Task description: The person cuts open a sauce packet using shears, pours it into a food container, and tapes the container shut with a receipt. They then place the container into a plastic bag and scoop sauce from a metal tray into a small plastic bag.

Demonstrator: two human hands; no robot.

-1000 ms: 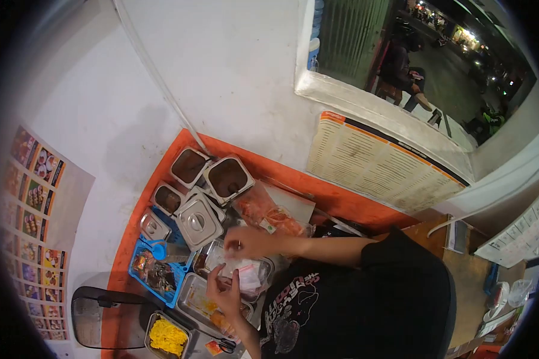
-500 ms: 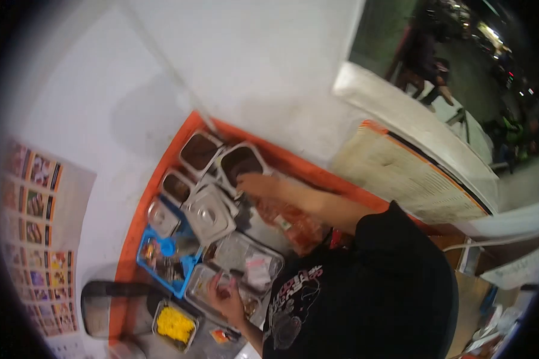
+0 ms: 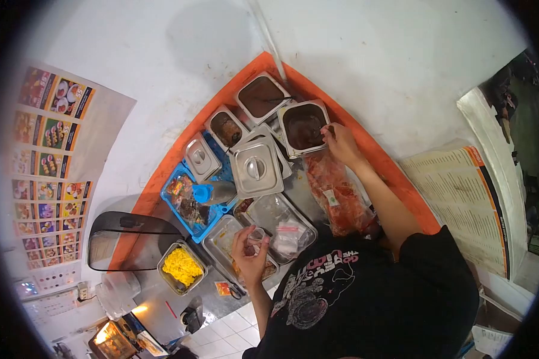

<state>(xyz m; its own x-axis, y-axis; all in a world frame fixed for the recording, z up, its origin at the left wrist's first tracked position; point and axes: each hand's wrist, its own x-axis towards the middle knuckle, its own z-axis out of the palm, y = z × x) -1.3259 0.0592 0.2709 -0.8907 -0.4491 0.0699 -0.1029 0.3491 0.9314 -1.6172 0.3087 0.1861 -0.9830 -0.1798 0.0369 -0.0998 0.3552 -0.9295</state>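
While the person in the black printed shirt (image 3: 353, 299) fills the lower right of the frame, the left hand (image 3: 250, 254) is lifted just above the shirt, near the lower centre. Its fingers are curled around a small clear plastic cup (image 3: 256, 234), which looks transparent and seems empty, though it is too small to be sure. The cup is over the edge of a steel tray (image 3: 221, 242) with a little orange food, and just beside a second steel tray (image 3: 268, 210) that holds small plastic packets (image 3: 288, 232). To the left of these, lower in the frame, a steel pan of yellow food (image 3: 181, 267) stands on the counter. A bag of red food (image 3: 338, 194) lies under the right forearm.

Farther up, a blue basket (image 3: 185, 203) holds dark packets, and next to it are two lidded steel containers (image 3: 256, 169).

At the top centre, the right hand (image 3: 340, 142) reaches to the rim of an open steel container of dark brown sauce (image 3: 304, 127). Its fingers are bent and close together at the rim; if they pinch something, I cannot tell. Two more open containers of dark sauce (image 3: 261, 97) stand beyond, against the orange counter edge (image 3: 161, 173) and the white wall (image 3: 371, 54).
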